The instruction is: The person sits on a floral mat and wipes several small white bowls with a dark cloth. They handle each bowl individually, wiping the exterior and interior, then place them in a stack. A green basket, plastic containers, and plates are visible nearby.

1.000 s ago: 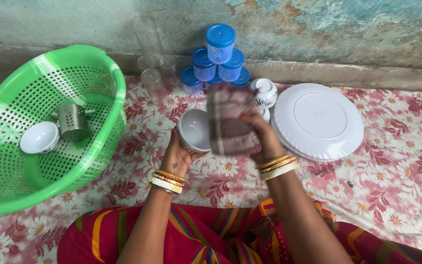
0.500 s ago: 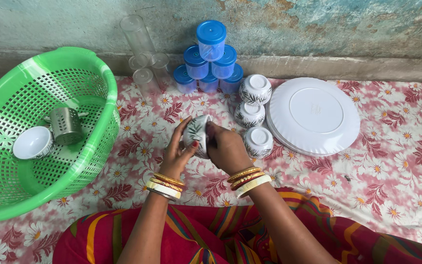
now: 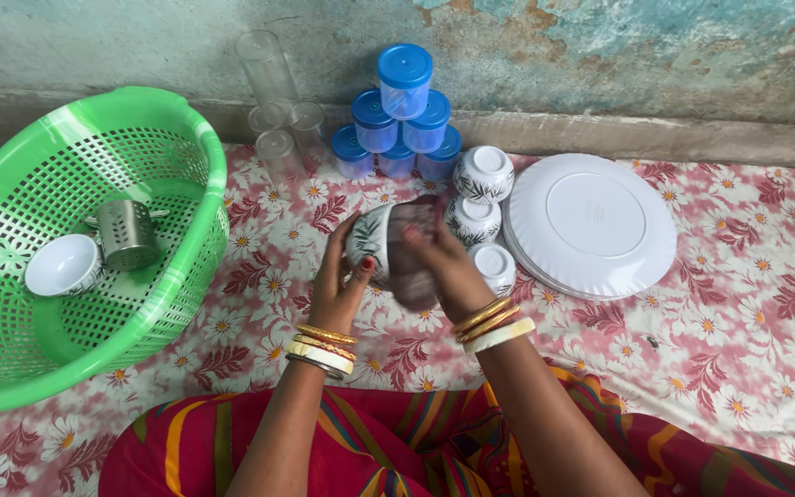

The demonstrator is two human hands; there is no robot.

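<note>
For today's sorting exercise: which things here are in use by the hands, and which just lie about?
In use: left hand, bowl, right hand, cloth.

Lying about: basket, steel holder, basket bowl, blue-lidded jars, clear tumblers, upturned bowls, plates.

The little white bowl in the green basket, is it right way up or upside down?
Right way up, a bit tilted. The small white bowl shows its hollow inside, lying in the green plastic basket beside the perforated steel holder.
</note>
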